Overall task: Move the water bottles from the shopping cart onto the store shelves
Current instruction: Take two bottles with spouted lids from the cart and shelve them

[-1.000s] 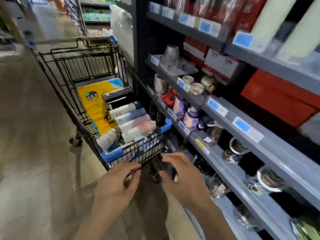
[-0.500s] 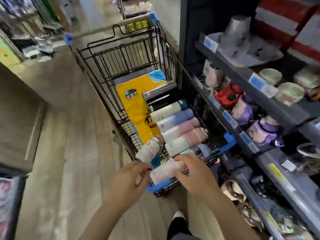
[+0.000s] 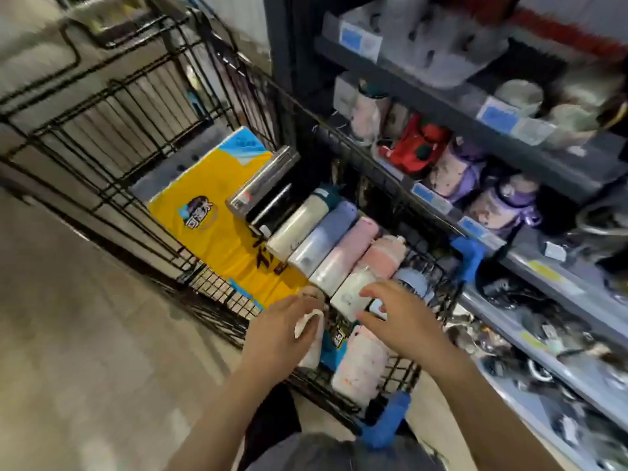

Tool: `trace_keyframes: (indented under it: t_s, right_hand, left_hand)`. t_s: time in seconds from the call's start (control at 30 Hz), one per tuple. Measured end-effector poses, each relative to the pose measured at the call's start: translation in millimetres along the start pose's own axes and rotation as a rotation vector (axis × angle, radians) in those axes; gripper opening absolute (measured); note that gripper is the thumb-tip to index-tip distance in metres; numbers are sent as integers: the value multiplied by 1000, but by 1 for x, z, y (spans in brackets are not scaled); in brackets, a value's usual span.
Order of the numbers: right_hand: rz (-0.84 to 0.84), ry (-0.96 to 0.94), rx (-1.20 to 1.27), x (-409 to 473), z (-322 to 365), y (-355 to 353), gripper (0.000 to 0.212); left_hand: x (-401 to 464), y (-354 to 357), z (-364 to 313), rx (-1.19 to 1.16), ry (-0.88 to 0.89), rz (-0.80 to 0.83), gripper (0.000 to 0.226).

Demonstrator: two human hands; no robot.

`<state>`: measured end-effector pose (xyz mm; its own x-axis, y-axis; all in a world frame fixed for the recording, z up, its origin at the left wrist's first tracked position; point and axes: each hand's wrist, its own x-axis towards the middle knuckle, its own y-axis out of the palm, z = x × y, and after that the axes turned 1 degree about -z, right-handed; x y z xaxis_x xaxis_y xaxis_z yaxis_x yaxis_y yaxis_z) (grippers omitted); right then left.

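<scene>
Aisle: store shelves [image 3: 530, 266] right of shopping cart [image 3: 142, 185].
Left hand [image 3: 282, 329]: fingers grip white bottle [image 3: 311, 338] for lifting.
Right hand [image 3: 404, 317]: fingers spread, reaching for cream bottle [image 3: 350, 295].

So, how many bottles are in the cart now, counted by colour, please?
Silver bottle: 1
Black bottle: 1
Cream bottle with teal cap: 1
Lavender bottle: 1
Pink bottles: 3
Light blue bottle, partly hidden: 1
White bottle, held by the left hand: 1
Total: 9
</scene>
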<state>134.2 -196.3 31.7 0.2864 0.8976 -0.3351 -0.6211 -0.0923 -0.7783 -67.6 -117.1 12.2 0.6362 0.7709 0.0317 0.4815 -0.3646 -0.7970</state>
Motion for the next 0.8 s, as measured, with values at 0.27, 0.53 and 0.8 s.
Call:
trace_keyframes:
  t_s: [0.27, 0.53, 0.8]
  right_hand:
    - [-29, 350, -58, -8, 61, 64, 40]
    - [-97, 512, -63, -37, 49, 101, 47]
    - [-343, 629, 46, -52, 42, 142, 42]
  left_hand:
    - [18, -18, 71, 345, 235, 350, 60]
    - [19, -18, 65, 321, 172, 437, 48]
    - [18, -16, 67, 391, 213, 497, 46]
